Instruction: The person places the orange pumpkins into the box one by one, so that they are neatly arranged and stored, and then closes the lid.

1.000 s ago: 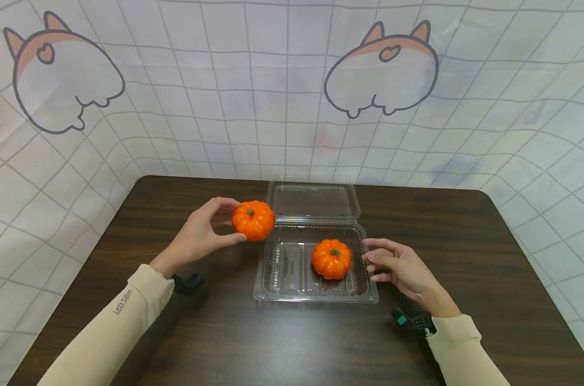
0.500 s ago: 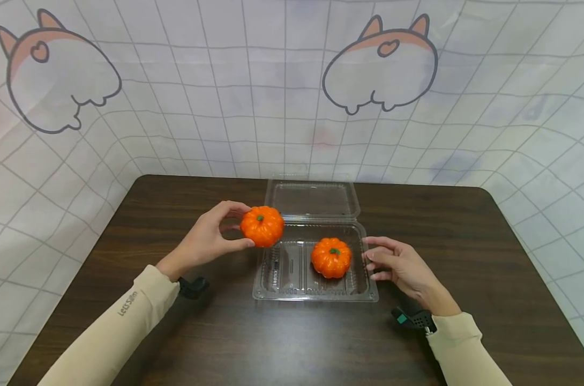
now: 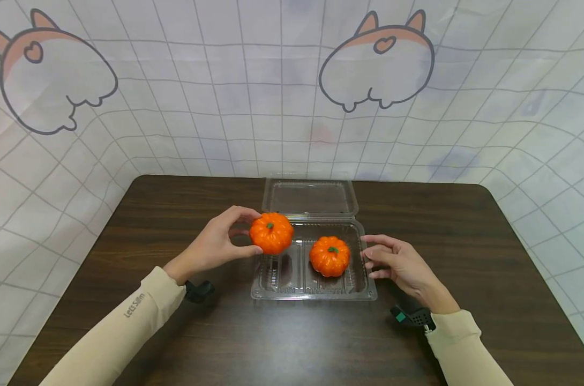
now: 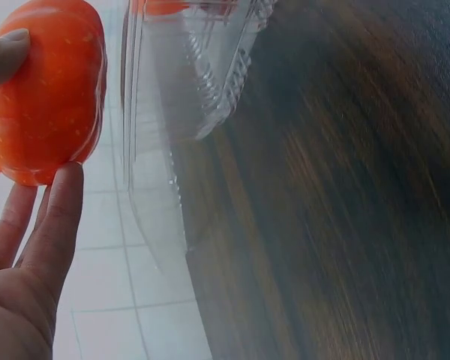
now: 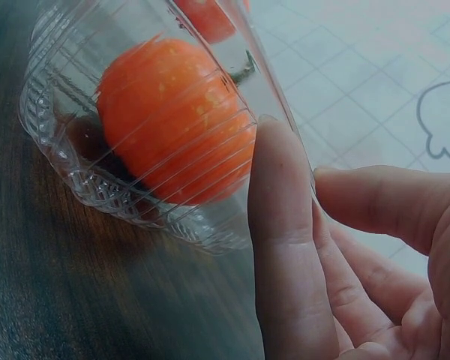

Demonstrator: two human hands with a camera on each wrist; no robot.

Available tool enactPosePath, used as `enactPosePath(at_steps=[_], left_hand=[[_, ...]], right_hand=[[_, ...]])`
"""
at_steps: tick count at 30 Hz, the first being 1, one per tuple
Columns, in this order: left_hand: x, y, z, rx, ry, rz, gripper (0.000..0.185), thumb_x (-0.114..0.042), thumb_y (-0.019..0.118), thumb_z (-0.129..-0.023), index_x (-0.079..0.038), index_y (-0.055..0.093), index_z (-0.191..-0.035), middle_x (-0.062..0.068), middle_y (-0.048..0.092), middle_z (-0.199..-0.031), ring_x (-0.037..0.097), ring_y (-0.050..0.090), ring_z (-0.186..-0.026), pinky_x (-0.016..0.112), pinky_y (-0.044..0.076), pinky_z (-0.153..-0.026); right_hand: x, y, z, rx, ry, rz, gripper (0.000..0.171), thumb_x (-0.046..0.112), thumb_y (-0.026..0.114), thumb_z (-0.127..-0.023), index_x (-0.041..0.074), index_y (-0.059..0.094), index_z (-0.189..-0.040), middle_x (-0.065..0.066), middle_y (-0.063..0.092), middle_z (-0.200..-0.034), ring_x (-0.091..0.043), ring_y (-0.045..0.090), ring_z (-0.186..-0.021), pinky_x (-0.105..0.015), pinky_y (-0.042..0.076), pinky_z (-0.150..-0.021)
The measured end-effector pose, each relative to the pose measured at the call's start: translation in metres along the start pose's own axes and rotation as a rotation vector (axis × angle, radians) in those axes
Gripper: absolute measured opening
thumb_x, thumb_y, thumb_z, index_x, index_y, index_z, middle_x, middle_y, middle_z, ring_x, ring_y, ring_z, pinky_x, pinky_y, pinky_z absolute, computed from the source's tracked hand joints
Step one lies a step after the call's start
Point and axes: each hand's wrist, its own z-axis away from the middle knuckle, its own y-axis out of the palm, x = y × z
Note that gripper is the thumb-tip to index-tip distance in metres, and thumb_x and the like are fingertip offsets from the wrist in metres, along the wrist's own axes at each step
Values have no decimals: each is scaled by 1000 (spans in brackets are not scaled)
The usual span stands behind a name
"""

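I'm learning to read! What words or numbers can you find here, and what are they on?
"Lets Slim": small print on the left sleeve, a bit blurry, so the spelling is my best reading.
No words on the pumpkins, the clear box, the table or the cartoon backdrop.

The two small pumpkins are bright orange with dark green stems: the held pumpkin (image 3: 271,232) and the pumpkin in the box (image 3: 329,255). The clamshell box (image 3: 313,290) is clear, colourless plastic with ribbed walls. The desk (image 3: 292,343) is dark brown with a wood grain. The sleeves (image 3: 128,321) are beige. The backdrop (image 3: 186,107) is white with a grey grid and cartoon animals drawn in orange.
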Motion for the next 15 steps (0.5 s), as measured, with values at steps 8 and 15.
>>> enactPosePath(at_steps=[8,15], left_hand=[[-5,7,-4,40,27,-2,66,-17,92,-78,-14,58,-134,4,60,-137,21,62,-121,37,60,-102],[-7,12,-8,70,38,4,67,-16,93,-77,-12,58,-134,6,59,-137,22,61,-122,38,58,-104]], right_hand=[[0,0,0,-3,-6,5,56,21,63,-104,1,43,-152,0,71,-114,-10,71,-86,-27,65,-77],[1,0,-1,-3,-4,6,56,19,64,-104,0,42,-153,0,72,-113,-10,72,-85,-27,65,-76]])
